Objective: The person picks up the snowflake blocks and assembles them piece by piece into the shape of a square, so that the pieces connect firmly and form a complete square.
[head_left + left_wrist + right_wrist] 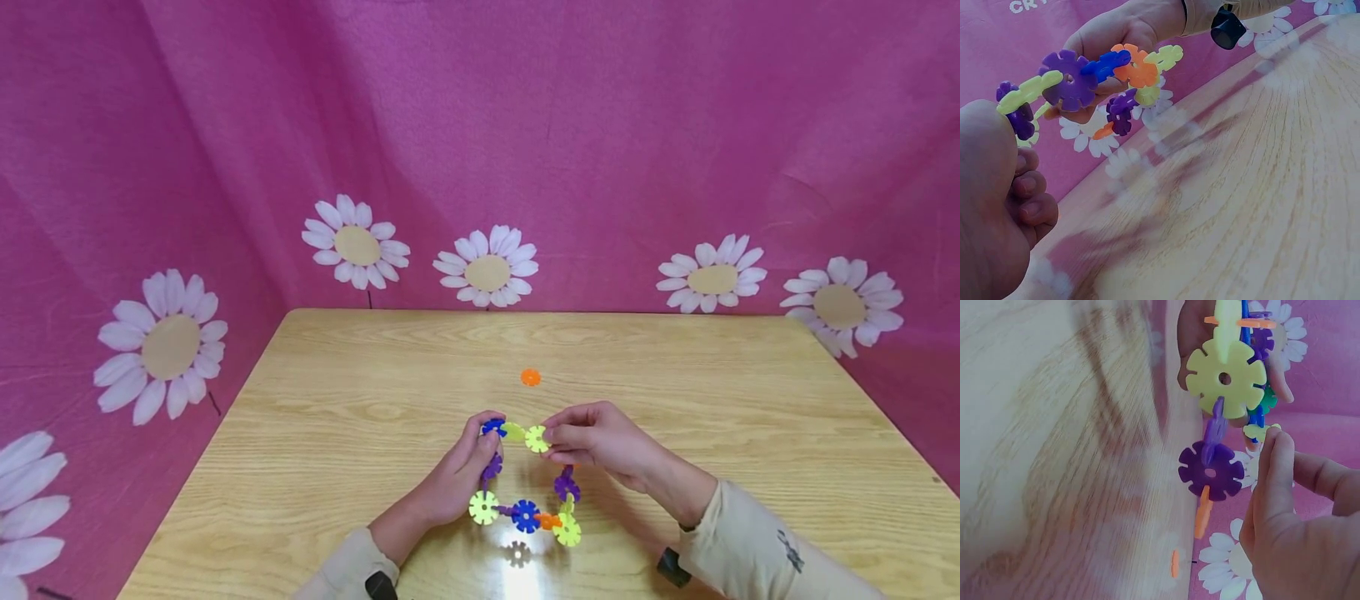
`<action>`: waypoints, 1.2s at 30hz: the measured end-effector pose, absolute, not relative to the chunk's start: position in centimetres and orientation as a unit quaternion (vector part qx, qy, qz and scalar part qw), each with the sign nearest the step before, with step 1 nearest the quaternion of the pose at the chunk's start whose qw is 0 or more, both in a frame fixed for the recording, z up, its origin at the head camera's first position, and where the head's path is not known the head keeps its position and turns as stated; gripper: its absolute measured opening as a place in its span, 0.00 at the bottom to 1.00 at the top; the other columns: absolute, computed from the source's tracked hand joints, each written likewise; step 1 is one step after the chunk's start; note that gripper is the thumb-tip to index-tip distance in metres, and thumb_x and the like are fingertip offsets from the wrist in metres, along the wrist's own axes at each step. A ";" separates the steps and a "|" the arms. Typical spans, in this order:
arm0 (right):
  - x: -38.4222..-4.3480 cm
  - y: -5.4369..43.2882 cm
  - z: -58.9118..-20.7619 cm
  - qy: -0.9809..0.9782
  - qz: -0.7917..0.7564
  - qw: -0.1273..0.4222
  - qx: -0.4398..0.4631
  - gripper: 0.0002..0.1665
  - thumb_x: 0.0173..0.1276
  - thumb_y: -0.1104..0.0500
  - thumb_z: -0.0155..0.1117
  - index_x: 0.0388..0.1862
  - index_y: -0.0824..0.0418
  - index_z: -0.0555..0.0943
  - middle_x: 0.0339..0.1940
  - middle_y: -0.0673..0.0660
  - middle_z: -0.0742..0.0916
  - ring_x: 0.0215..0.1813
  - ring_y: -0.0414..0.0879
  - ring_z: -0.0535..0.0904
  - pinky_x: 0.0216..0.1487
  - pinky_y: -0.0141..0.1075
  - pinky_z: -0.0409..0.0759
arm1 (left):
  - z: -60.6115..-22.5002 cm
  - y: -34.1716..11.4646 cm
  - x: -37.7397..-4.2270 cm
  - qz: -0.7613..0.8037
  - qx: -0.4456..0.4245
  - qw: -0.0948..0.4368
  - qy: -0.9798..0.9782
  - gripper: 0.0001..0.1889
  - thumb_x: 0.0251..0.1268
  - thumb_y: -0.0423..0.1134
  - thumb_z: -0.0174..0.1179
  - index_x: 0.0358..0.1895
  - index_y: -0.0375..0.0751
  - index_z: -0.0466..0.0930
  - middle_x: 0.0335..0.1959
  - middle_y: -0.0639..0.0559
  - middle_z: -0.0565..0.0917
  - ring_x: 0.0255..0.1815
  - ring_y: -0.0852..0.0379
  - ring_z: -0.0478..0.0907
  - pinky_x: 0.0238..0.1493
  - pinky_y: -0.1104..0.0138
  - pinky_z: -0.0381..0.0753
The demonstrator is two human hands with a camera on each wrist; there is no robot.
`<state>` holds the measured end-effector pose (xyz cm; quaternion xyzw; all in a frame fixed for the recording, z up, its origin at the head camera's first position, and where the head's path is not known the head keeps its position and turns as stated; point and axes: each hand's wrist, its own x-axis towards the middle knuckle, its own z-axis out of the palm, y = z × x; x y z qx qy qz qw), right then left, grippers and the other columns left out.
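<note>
A chain of notched plastic flower discs (526, 517), in yellow, blue, purple and orange, hangs in a loop between the two hands. My left hand (457, 477) grips its left side near a blue disc (494, 428), thumb in front. At the upper right, my right hand (603, 442) pinches a yellow disc (537, 439) between thumb and fingers. From the right wrist view, a purple disc (1211, 470) with an orange disc (1204, 514) slotted into it hangs beside the right hand. A green disc (1267, 400) shows partly behind the chain.
A loose orange disc (531, 377) lies on the wooden table (360, 358) beyond the hands. Below the chain, a dark flower shape (518, 553) shows in the glare; I cannot tell whether it is a disc or a reflection. A pink curtain (600, 150) with daisies surrounds the table.
</note>
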<state>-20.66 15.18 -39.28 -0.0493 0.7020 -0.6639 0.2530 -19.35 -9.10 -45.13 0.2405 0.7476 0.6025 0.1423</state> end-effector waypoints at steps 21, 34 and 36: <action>-20.0 13.5 -38.9 0.692 -0.696 0.190 -0.003 0.19 0.69 0.71 0.62 0.54 0.83 0.73 0.37 0.56 0.87 0.39 0.42 0.88 0.47 0.32 0.86 | -45.0 -8.4 -19.1 0.537 0.278 0.087 0.792 0.21 0.85 0.45 0.34 0.72 0.43 0.50 0.29 0.52 0.73 0.24 0.62 0.72 0.31 0.69 0.78; -20.7 13.6 -39.3 0.679 -0.706 0.201 -0.008 0.21 0.70 0.69 0.62 0.57 0.82 0.72 0.39 0.56 0.88 0.42 0.42 0.88 0.51 0.33 0.84 | -45.4 -8.4 -19.8 0.613 0.234 0.121 0.745 0.21 0.85 0.46 0.31 0.71 0.42 0.52 0.31 0.51 0.68 0.25 0.64 0.65 0.29 0.74 0.69; -20.9 13.9 -39.4 0.685 -0.699 0.205 -0.013 0.22 0.71 0.67 0.63 0.57 0.82 0.73 0.40 0.55 0.89 0.42 0.42 0.88 0.51 0.34 0.84 | -45.5 -8.4 -19.8 0.616 0.231 0.117 0.744 0.21 0.85 0.46 0.31 0.71 0.42 0.52 0.31 0.51 0.69 0.25 0.64 0.65 0.29 0.74 0.70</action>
